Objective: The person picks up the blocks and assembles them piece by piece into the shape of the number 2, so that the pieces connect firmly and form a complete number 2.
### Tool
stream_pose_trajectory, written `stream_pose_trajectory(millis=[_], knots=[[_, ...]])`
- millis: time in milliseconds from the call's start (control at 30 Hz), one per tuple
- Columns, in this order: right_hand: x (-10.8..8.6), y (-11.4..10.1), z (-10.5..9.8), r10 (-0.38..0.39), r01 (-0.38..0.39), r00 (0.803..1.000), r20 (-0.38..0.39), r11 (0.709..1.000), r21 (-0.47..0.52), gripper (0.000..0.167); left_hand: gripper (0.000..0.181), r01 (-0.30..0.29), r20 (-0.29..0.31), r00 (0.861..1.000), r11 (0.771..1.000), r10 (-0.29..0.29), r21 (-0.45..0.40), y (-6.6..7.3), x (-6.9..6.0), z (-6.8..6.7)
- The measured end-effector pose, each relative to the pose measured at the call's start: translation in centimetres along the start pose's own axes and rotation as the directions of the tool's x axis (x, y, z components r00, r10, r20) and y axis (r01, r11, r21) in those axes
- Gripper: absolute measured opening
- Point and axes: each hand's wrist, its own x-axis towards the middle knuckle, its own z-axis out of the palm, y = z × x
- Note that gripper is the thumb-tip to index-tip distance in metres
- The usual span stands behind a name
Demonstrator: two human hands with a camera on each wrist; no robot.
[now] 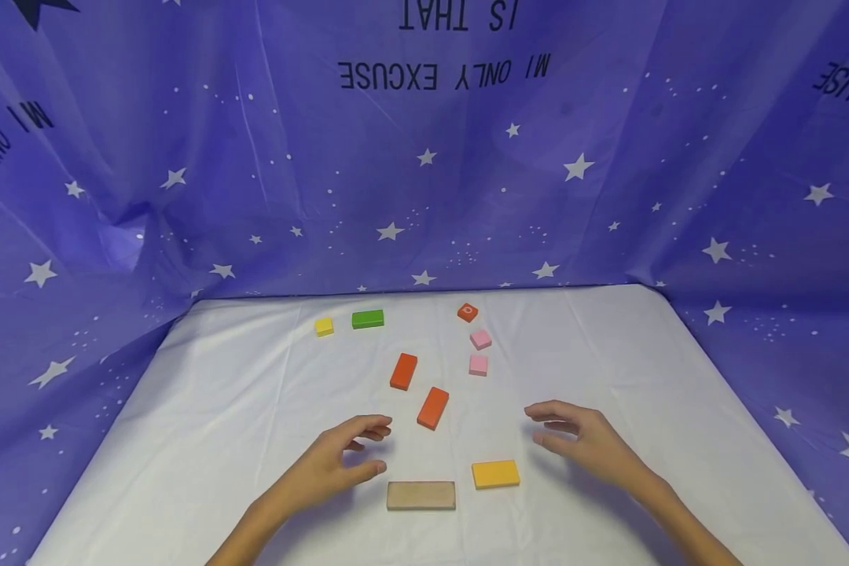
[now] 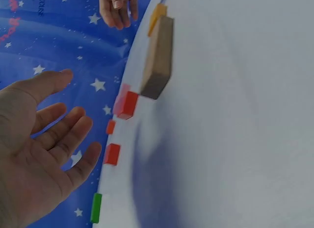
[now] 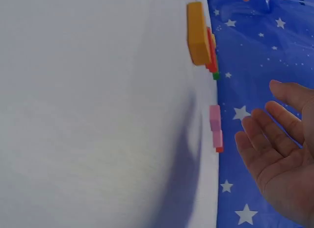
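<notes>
Above the white cloth, the left hand (image 1: 328, 464) hovers with relaxed, parted fingers, holding nothing; the left wrist view shows its palm (image 2: 39, 174). Nearest to it lies a bare wooden block (image 1: 420, 496), just right of its thumb. The right hand (image 1: 587, 440) also hangs over the cloth, fingers loosely bent and apart, with nothing in them; its palm (image 3: 284, 164) shows in the right wrist view. A yellow-orange block (image 1: 496, 475) lies to its lower left, right of the wooden one. Between the hands and farther back are two red blocks (image 1: 433, 408), (image 1: 404, 371), both slanted.
Toward the back left sit a small yellow block (image 1: 324, 327) and a green block (image 1: 368, 319). Two pink blocks (image 1: 480, 339), (image 1: 478, 365) and a small red block (image 1: 468, 312) with a pale mark stand back right. A purple star-patterned curtain (image 1: 467, 196) borders the table.
</notes>
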Motion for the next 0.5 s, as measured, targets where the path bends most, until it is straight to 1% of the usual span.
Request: stream_pose_trajectory(millis=[133,300,367,500], knots=[[-0.3,-0.1,0.6,0.041,-0.042,0.998,0.042,0.999,0.015,0.034,0.051,0.024,0.024,0.999,1.0,-0.024,-0.006,-0.2,-0.3,0.6],[-0.8,-0.2,1.3,0.076,-0.08,0.992,0.096,0.996,0.045,0.037,0.052,0.03,0.03,0.999,1.0,-0.03,0.002,-0.4,-0.7,1.1],[-0.9,-0.1,1.5,0.076,-0.082,0.991,0.112,0.995,0.053,0.037,0.052,0.027,0.035,0.999,1.0,-0.027,-0.001,-0.4,-0.9,1.3],[-1.0,0.1,1.8,0.071,-0.081,0.987,0.144,0.995,0.066,0.039,0.05,0.043,0.058,0.997,0.999,-0.042,-0.009,-0.5,-1.2,1.8]])
